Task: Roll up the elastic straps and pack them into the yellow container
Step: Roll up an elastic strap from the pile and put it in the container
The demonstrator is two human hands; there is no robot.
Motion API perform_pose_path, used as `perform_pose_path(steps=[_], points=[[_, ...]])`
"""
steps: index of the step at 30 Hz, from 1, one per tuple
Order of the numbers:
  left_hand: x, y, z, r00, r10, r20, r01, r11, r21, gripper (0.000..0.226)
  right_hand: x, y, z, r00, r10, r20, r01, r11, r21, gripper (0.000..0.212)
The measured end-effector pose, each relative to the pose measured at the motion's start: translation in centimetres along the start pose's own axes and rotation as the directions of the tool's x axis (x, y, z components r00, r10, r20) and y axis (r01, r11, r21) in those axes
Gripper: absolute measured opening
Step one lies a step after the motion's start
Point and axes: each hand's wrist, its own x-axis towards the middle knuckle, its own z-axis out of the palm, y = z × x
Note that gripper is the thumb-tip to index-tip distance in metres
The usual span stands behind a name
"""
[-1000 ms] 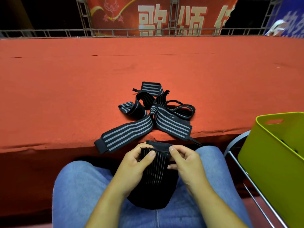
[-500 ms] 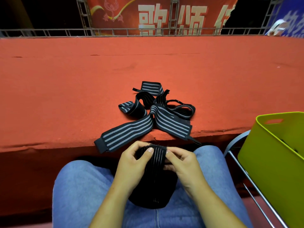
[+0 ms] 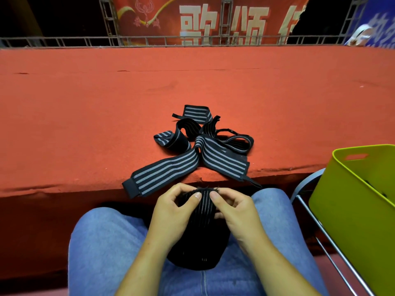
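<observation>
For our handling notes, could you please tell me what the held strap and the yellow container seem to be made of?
The held strap: apparently woven elastic fabric, matte black with thin pale stripes; it bends and sags limply rather than keeping a shape. The yellow container: probably moulded plastic, smooth with a slight sheen, thin rigid walls and a cut-out handle slot.

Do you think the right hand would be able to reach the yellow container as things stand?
Probably yes: the yellow container stands open to the right of the right hand, with nothing between them. That hand is busy, though, pinching the black strap with the left hand.
</observation>
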Motion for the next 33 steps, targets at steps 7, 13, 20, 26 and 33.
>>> perform_pose_path(steps=[7,13,20,26,33], points=[[0.29,-0.22,-0.07,0.999,-0.004,-0.047,-0.001,0.993,-0.119,0.021,0.07,-0.23,-0.35,0.999,-0.035,-0.016,0.034,0.999,-0.016,0.011],[0.23,-0.23,-0.04,0.996,-0.007,-0.092,0.000,0.997,-0.076,0.014,-0.04,-0.40,-0.47,0.999,-0.052,-0.004,0.052,0.998,-0.043,0.012],[0.28,-0.56,0.11,0.998,-0.051,-0.037,0.044,0.986,-0.163,0.024,-0.16,-0.28,-0.62,1.000,-0.011,-0.013,0.010,0.999,-0.045,0.012],[0.02,-0.61,0.37,0.998,-0.003,-0.062,-0.005,0.992,-0.126,0.021,-0.03,0.09,-0.54,0.999,0.040,-0.003,-0.040,0.999,-0.013,0.015],[-0.56,-0.16,0.42,0.999,0.031,0.017,-0.029,0.991,-0.129,0.022,0.03,0.51,-0.46,0.994,0.093,-0.058,-0.095,0.995,-0.037,0.015]])
